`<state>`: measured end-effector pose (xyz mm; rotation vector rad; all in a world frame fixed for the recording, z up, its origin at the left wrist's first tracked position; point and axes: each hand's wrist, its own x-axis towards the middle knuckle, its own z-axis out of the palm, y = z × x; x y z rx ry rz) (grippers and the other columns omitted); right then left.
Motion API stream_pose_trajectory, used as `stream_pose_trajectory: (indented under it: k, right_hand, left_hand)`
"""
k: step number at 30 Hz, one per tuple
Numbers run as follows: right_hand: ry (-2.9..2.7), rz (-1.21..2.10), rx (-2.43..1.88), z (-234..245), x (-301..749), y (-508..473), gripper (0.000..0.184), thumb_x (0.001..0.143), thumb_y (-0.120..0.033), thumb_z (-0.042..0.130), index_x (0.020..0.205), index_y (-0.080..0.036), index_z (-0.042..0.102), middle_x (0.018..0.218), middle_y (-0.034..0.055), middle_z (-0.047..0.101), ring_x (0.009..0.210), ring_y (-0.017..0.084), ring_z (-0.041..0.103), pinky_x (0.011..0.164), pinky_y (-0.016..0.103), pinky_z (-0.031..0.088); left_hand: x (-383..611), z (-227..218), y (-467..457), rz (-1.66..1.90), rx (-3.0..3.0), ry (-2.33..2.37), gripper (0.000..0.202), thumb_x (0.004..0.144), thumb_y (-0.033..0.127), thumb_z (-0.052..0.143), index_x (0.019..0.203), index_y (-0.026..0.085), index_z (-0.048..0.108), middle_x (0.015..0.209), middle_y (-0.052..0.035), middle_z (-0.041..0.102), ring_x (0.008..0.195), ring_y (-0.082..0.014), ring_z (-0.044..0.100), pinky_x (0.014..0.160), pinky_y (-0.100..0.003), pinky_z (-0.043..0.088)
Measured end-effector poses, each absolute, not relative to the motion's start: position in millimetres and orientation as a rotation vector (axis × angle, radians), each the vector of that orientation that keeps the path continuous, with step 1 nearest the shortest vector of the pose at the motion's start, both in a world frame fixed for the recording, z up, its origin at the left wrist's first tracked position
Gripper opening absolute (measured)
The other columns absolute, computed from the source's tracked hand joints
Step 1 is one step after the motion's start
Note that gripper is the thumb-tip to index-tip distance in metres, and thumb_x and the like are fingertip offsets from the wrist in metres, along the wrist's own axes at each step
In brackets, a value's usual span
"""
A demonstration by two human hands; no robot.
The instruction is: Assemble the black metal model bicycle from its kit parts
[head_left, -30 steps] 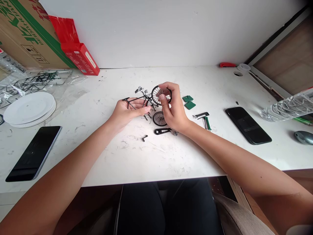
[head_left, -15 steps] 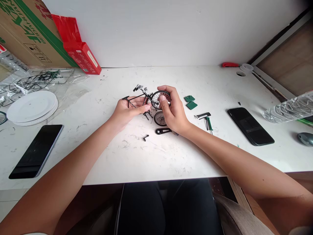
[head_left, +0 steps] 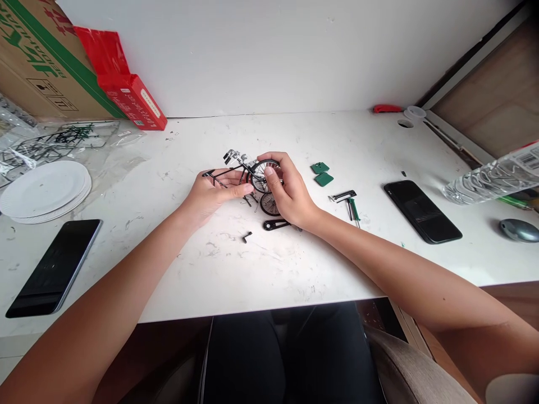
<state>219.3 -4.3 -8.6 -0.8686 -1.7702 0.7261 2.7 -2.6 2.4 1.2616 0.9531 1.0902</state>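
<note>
Above the table's middle, my left hand (head_left: 202,196) is closed around the black frame of a miniature bicycle (head_left: 231,170), thumb in front and fingers behind. Silver and black handlebars (head_left: 231,157) stick up from it. My right hand (head_left: 295,193) pinches a spoked wheel (head_left: 257,178) between thumb and fingers, at the front fork. Whether the wheel is fixed to the fork I cannot tell. A second spoked wheel (head_left: 268,204) shows below, partly covered by my right hand. Nearer to me are a black crank-shaped piece (head_left: 273,225) and a small black piece (head_left: 247,237).
Right of my hands lie green flat pieces (head_left: 324,179) and small black and green parts (head_left: 352,207). A phone (head_left: 423,212), a clear bottle (head_left: 484,182) and a mouse (head_left: 520,230) are farther right. Another phone (head_left: 54,266), paper plates (head_left: 44,188) and a red box (head_left: 135,101) are left.
The whole view has shifted slightly, so most things appear farther left. The bicycle is tilted a little differently, with its handlebars turned. Both hands keep their hold.
</note>
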Motion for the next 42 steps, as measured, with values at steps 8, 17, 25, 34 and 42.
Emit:
stream_pose_trajectory:
  k: [8,17,25,34,42]
  right_hand:
    - [-1.765,0.776,-0.863,-9,220,-5,0.048,0.113,-0.064,0.042,0.139,-0.027,0.057,0.125,0.0115,0.068,0.103,0.027,0.067,0.106,0.055,0.061]
    - [-1.848,0.809,-0.789,-10,223,-4,0.044,0.110,-0.052,0.044,0.144,-0.025,0.053,0.142,0.0135,0.063,0.133,0.033,0.061,0.117,0.059,0.056]
    - [-1.914,0.835,-0.746,-13,225,-2,0.064,0.095,-0.043,0.066,0.152,-0.025,0.043,0.146,0.0157,0.062,0.128,0.033,0.064,0.101,0.053,0.065]
    - [-1.969,0.706,-0.727,-12,224,0,0.073,0.092,-0.048,0.075,0.153,-0.025,0.042,0.155,0.0167,0.055,0.144,0.039,0.056,0.114,0.061,0.060]
    - [-2.015,0.651,-0.692,-14,225,4,0.073,0.090,-0.038,0.073,0.154,-0.025,0.040,0.158,0.0169,0.054,0.148,0.038,0.055,0.119,0.061,0.057]
  left_hand:
    - [4,4,-5,1.015,1.294,1.003,0.038,0.075,0.044,0.101,0.099,0.018,0.087,0.105,-0.0102,0.085,0.095,-0.0261,0.083,0.083,-0.034,0.064]
    - [6,4,-5,1.047,1.277,0.994,0.036,0.076,0.042,0.100,0.098,0.018,0.086,0.103,-0.0089,0.085,0.090,-0.0216,0.081,0.079,-0.031,0.062]
    - [4,3,-3,1.045,1.217,0.999,0.036,0.075,0.039,0.101,0.097,0.016,0.084,0.111,-0.0101,0.085,0.091,-0.0191,0.080,0.081,-0.029,0.063]
    - [2,2,-2,1.047,1.174,1.007,0.033,0.074,0.036,0.100,0.096,0.017,0.083,0.107,-0.0079,0.084,0.091,-0.0196,0.080,0.083,-0.031,0.063]
    - [1,2,-1,1.034,1.175,0.985,0.032,0.076,0.038,0.099,0.093,0.019,0.082,0.099,-0.0058,0.083,0.091,-0.0197,0.080,0.082,-0.030,0.061]
